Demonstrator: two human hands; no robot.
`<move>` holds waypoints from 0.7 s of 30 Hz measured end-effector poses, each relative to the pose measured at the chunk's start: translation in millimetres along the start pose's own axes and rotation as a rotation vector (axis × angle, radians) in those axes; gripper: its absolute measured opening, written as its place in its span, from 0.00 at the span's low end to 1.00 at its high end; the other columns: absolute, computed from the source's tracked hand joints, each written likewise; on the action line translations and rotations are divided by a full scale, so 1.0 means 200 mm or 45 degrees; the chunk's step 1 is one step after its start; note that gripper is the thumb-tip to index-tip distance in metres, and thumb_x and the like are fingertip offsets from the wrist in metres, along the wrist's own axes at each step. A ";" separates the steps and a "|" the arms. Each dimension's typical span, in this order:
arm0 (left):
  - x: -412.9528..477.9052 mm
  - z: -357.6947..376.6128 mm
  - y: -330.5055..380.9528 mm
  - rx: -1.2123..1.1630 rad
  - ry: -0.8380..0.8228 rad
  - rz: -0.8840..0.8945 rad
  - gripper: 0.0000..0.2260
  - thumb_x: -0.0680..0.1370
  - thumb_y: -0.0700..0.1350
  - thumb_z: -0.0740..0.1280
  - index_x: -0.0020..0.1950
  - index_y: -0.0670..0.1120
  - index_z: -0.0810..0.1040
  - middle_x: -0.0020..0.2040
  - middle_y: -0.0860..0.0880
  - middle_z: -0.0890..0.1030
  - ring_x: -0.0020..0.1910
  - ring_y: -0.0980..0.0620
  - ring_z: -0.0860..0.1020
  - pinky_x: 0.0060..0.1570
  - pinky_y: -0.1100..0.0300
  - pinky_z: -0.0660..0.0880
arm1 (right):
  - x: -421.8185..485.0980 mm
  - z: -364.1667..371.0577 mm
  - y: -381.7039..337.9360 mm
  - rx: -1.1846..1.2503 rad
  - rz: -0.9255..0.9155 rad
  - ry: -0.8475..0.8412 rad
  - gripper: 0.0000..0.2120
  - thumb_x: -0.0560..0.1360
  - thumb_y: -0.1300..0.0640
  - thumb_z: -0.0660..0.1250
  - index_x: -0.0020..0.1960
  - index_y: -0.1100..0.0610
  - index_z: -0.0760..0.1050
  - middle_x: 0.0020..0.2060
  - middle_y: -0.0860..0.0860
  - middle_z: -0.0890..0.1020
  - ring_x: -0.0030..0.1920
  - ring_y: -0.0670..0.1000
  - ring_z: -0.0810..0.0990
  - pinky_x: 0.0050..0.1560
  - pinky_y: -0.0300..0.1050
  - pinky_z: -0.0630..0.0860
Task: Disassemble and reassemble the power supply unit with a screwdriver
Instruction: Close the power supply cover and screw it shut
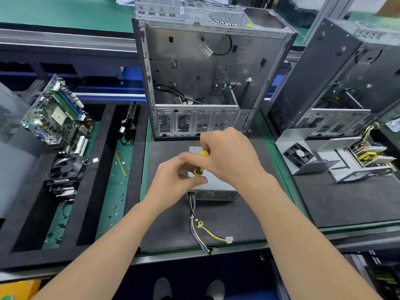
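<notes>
Case (194,72), open-sided, stands upright directly behind the PSU (218,182), and a second case (337,79) stands behind and to the right of the PSU. Dark mat (238,213) lies under the PSU and carries it. Motherboard (56,118) leans tilted in a black tray, well to the left of the PSU. The PSU, a closed grey metal box, lies flat at mid-mat, vented end toward the person, just in front of the case and apart from it. An opened unit (359,163) with exposed coils sits well to the right of the PSU. Fan (65,169) lies left of the PSU, below the motherboard. Right hand (229,154) is over the PSU top, fingers clenched round the screwdriver (204,153) handle. Left hand (173,182) is at the PSU's left edge, thumb and forefinger curled about the lower yellow part of the screwdriver, seemingly pinching it; the tip is hidden. Cables (197,224) run from the PSU's near end toward the mat's front edge, ending in a white plug (229,239). RAM stick (122,163) lies left of the PSU.
</notes>
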State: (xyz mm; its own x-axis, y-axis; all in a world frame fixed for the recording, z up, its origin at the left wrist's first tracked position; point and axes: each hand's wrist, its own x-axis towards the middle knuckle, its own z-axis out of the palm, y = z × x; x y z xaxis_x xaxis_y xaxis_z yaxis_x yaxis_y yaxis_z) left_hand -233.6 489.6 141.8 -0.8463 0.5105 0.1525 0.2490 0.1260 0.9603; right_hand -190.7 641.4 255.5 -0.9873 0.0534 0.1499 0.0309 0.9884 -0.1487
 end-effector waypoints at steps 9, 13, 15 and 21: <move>0.03 -0.09 0.01 -0.059 -0.331 0.012 0.11 0.80 0.42 0.69 0.61 0.51 0.82 0.53 0.49 0.84 0.55 0.47 0.84 0.61 0.47 0.79 | 0.01 -0.03 0.10 0.266 -0.340 -0.203 0.08 0.80 0.48 0.69 0.47 0.52 0.78 0.38 0.46 0.77 0.41 0.50 0.74 0.46 0.52 0.75; 0.05 -0.05 0.05 -0.132 -0.215 -0.083 0.11 0.71 0.48 0.76 0.51 0.60 0.83 0.48 0.49 0.85 0.50 0.47 0.85 0.52 0.55 0.80 | 0.00 0.05 0.02 0.007 0.049 0.053 0.31 0.76 0.29 0.62 0.32 0.54 0.61 0.26 0.50 0.68 0.33 0.58 0.71 0.30 0.47 0.58; 0.06 -0.03 0.03 -0.103 -0.224 -0.088 0.10 0.74 0.43 0.75 0.51 0.58 0.84 0.49 0.46 0.86 0.52 0.44 0.84 0.55 0.50 0.80 | -0.02 0.04 0.01 0.002 0.059 0.134 0.33 0.75 0.26 0.59 0.31 0.54 0.61 0.26 0.48 0.68 0.33 0.57 0.71 0.30 0.46 0.57; 0.06 -0.09 0.03 -0.290 -0.460 -0.064 0.08 0.82 0.40 0.67 0.60 0.45 0.80 0.54 0.46 0.84 0.54 0.43 0.83 0.60 0.53 0.78 | 0.00 -0.03 0.11 0.366 -0.438 -0.214 0.04 0.79 0.51 0.70 0.49 0.51 0.80 0.39 0.45 0.79 0.43 0.51 0.79 0.46 0.51 0.76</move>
State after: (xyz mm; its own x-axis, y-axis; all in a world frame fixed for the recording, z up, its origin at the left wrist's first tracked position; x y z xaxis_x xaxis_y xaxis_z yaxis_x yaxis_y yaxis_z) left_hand -251.0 481.2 154.2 -0.6253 0.7787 0.0512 0.0669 -0.0119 0.9977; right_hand -189.3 664.8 258.3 -0.9450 -0.3170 0.0809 -0.3229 0.8642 -0.3859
